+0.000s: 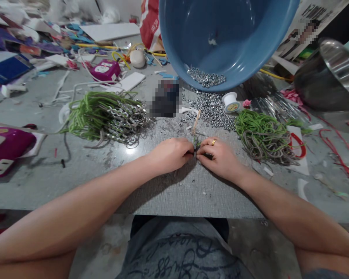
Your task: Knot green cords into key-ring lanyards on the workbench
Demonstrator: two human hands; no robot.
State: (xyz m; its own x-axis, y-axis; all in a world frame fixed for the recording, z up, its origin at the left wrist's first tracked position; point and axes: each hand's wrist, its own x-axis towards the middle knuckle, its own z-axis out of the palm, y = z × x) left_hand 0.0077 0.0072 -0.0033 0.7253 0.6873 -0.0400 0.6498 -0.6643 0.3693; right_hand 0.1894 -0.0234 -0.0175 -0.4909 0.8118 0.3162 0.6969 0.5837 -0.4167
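Both hands meet at the middle of the grey table (pixel 163 186). My left hand (pixel 170 154) and my right hand (pixel 221 157), which wears a gold ring, are closed in pinches on a small green cord piece (pixel 196 142) between their fingertips. A thin tan strand rises from that spot. To the left lies a pile of green cords with metal rings (pixel 110 116). To the right lies a pile of plain green and grey cords (pixel 263 135). Beyond my hands, loose metal nuts (pixel 211 108) are scattered on the table.
A tilted blue basin (pixel 221 35) holds more nuts at the back. A white thread spool (pixel 230 102) stands beside it. A steel bowl (pixel 331 77) is at the right, magenta devices (pixel 6 149) at the left, and clutter at the far left.
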